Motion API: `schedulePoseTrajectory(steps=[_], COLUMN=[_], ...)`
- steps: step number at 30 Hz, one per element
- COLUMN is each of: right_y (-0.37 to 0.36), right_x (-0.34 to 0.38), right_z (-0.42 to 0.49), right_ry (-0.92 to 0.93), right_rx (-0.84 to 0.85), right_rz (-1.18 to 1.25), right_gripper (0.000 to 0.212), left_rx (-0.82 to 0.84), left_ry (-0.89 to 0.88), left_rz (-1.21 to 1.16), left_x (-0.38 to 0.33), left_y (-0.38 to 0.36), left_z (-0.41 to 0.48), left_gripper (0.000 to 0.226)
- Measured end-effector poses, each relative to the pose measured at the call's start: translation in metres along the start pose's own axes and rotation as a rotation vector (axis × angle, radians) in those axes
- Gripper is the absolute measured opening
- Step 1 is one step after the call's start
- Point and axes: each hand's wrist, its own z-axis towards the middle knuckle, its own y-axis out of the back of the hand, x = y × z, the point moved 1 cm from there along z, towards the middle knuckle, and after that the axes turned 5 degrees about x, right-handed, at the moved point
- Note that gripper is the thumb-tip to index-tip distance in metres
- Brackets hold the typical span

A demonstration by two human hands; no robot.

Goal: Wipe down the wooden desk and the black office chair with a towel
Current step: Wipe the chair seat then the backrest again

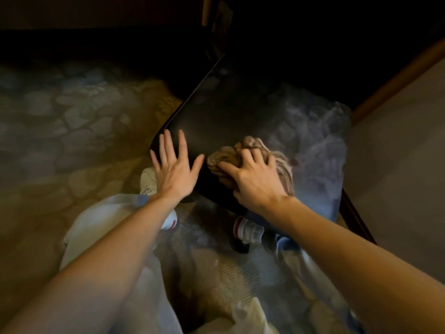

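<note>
On the far left, a patterned carpet (72, 121) spreads out in dim light. Next comes the left hand (174, 168), laid flat on the near left corner of the black office chair (224, 116), its fingers straight, spread and grasping nothing. The chair's seat runs away from the person toward the dark top of the view, and a thin line of light marks its left edge. Just right of the left hand, on the near part of the seat, lies the bunched beige towel (226, 160). The right hand (255, 179) rests on top of it with fingers curled into the cloth, gripping it. Below the seat are light trousers (96, 225) and white socks (248, 229) with red stripes. At the far right stands a pale wall (397, 153) with a wooden baseboard (397, 75).
</note>
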Motion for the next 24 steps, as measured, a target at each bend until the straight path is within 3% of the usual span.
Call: schedulePoseTrajectory(steps=[3, 7, 13, 18, 24], right_y=[-0.014, -0.009, 0.015, -0.009, -0.036], right_x=[0.006, -0.008, -0.055, -0.047, -0.088], right_z=[0.001, -0.005, 0.036, 0.072, 0.105], right_ry=[0.029, 0.2, -0.026, -0.09, -0.061], right_rx=[0.086, 0.119, -0.235, -0.077, -0.24], right_rz=[0.044, 0.023, 0.174, 0.199, 0.165], right_gripper=[0.079, 0.072, 0.081, 0.079, 0.07], left_rx=[0.056, -0.018, -0.243, -0.213, -0.221], left_ry=[0.002, 0.038, -0.136, -0.203, -0.233], left_rz=[0.036, -0.003, -0.19, -0.326, -0.162], left_x=[0.002, -0.009, -0.034, -0.067, -0.055], left_y=[0.002, 0.012, 0.017, 0.022, 0.003], left_z=[0.004, 0.012, 0.052, 0.093, 0.108], left_gripper=[0.084, 0.078, 0.051, 0.043, 0.047])
